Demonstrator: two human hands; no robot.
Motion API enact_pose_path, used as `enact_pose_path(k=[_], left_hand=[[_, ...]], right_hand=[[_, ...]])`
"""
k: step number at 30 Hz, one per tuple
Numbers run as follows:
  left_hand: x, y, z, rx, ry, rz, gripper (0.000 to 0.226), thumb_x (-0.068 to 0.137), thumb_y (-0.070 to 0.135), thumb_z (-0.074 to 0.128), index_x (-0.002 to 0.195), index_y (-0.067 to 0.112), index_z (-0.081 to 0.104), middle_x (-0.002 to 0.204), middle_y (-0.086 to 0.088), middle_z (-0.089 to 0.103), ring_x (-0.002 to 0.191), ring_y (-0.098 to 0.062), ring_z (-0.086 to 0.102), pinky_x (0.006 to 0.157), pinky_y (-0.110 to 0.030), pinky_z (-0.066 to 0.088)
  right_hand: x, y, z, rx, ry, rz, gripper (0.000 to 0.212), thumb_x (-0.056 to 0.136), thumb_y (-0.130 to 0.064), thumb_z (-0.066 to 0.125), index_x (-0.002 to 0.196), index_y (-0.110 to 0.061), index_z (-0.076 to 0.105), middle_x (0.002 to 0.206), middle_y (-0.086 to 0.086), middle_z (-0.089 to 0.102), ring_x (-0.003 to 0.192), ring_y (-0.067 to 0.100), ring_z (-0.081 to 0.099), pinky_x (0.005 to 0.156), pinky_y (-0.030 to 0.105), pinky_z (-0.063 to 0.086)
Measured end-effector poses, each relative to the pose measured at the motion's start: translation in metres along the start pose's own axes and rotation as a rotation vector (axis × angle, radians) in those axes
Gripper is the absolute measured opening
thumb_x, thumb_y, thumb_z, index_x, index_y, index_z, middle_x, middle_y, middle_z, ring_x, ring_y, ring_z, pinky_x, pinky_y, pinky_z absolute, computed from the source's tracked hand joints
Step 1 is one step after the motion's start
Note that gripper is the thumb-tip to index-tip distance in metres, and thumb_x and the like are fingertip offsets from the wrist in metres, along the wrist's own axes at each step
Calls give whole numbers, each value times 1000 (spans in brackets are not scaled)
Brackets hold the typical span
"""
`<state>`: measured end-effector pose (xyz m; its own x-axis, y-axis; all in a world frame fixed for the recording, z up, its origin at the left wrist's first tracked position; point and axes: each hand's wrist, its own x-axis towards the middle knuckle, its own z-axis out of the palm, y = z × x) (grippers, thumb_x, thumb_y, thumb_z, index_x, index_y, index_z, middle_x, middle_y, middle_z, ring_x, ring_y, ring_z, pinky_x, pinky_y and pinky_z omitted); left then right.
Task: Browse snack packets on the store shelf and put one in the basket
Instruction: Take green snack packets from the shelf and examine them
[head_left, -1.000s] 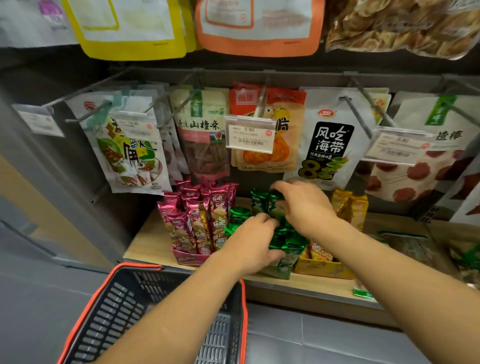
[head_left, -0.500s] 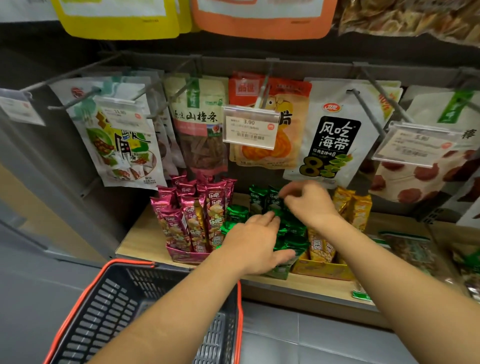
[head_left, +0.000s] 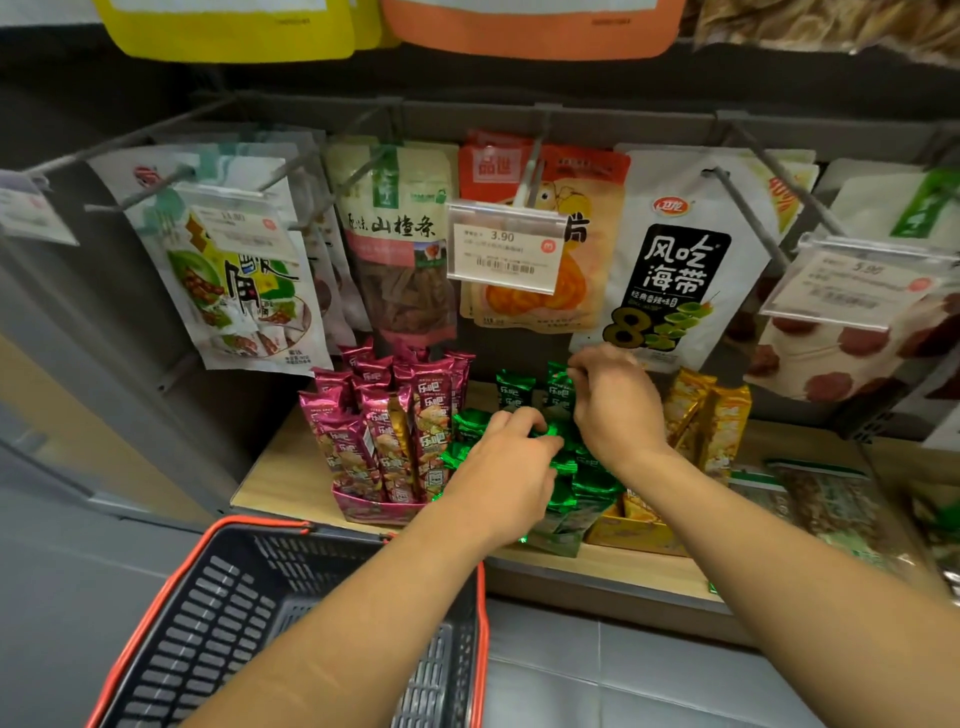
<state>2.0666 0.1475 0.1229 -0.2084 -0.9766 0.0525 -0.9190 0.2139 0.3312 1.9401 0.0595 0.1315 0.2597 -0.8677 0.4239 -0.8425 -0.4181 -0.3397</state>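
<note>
Green snack packets (head_left: 511, 392) stand and lie in a display box on the wooden shelf (head_left: 283, 470). My right hand (head_left: 615, 410) reaches over them and pinches the top of one upright green packet (head_left: 558, 392) at the back. My left hand (head_left: 501, 478) rests on the front green packets with fingers stretched forward, gripping nothing. The dark grey basket (head_left: 260, 524) with a red rim sits below the shelf at the lower left, under my left forearm, and nothing shows inside it.
Pink packets (head_left: 395, 436) stand in a box left of the green ones, and yellow packets (head_left: 714, 415) stand to the right. Larger snack bags (head_left: 244, 275) hang on pegs above, with a price tag (head_left: 506, 249) jutting forward. Flat green-edged bags (head_left: 821, 499) lie at the right.
My right hand's fingers have closed on the top of a back green packet. My left hand has slid a little forward over the front packets.
</note>
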Motion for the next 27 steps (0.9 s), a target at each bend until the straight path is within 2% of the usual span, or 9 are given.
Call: enact_pose_path(k=[3, 5, 10, 13, 16, 18, 20, 23, 27], left_hand=[[0, 1, -1, 9, -34, -8, 44, 97, 22, 49, 140, 13, 49, 140, -6, 41, 127, -26, 35, 104, -43, 40], [1, 2, -2, -7, -38, -10, 46, 97, 22, 48, 142, 13, 45, 142, -7, 43, 129, -26, 37, 105, -40, 38], [4, -1, -15, -212, -47, -140, 39, 96, 23, 52, 135, 15, 54, 140, -6, 54, 127, -22, 50, 106, -29, 38], [1, -4, -25, -350, 27, -262, 25, 95, 19, 53, 113, 24, 69, 124, -2, 65, 98, -16, 65, 86, -21, 50], [-5, 0, -40, -433, 170, -329, 32, 90, 8, 55, 76, 34, 68, 92, 2, 73, 61, 1, 59, 54, -10, 43], [-9, 9, -56, -566, 184, -306, 35, 87, 3, 58, 71, 33, 68, 84, 5, 72, 70, -4, 64, 68, -21, 51], [-19, 22, -75, -814, 37, -204, 25, 90, 6, 62, 83, 28, 73, 87, 3, 75, 83, -12, 69, 77, -31, 54], [-43, 50, -98, -958, -292, 44, 19, 92, 22, 64, 109, 29, 70, 108, 5, 73, 103, -12, 67, 81, -21, 54], [-66, 94, -93, -1025, -415, 139, 29, 86, 9, 69, 108, 27, 65, 102, 17, 71, 97, 2, 64, 81, -13, 49]], right_hand=[[-7, -9, -15, 97, 181, -64, 14, 95, -7, 52, 102, 0, 61, 107, 19, 60, 71, 41, 61, 55, 40, 46], [-11, -18, -30, 153, 286, -142, 15, 96, -7, 50, 101, 3, 59, 107, 21, 59, 68, 41, 60, 48, 40, 47], [-39, -29, -79, 290, 465, -369, 18, 95, 0, 46, 98, 10, 61, 106, 24, 62, 93, 29, 58, 70, 41, 54], [-59, -33, -123, 329, 560, -479, 11, 94, 7, 49, 101, 3, 57, 100, 25, 63, 96, 27, 59, 83, 27, 51], [-79, -34, -166, 310, 629, -532, 11, 93, 9, 50, 100, 4, 57, 95, 21, 62, 96, 23, 58, 92, 20, 45], [-92, -30, -186, 320, 581, -474, 11, 92, 8, 51, 97, 7, 60, 93, 12, 58, 93, 17, 55, 89, 19, 44], [-103, -25, -196, 414, 452, -340, 11, 92, 3, 51, 96, 2, 62, 92, 6, 58, 87, 15, 56, 80, 24, 47], [-121, -20, -195, 582, 305, -145, 14, 94, -4, 54, 95, -16, 60, 90, -3, 63, 85, 10, 60, 75, 30, 51], [-132, -18, -183, 891, 215, 18, 16, 96, -6, 55, 97, -19, 64, 96, -1, 68, 94, 17, 64, 81, 42, 54]])
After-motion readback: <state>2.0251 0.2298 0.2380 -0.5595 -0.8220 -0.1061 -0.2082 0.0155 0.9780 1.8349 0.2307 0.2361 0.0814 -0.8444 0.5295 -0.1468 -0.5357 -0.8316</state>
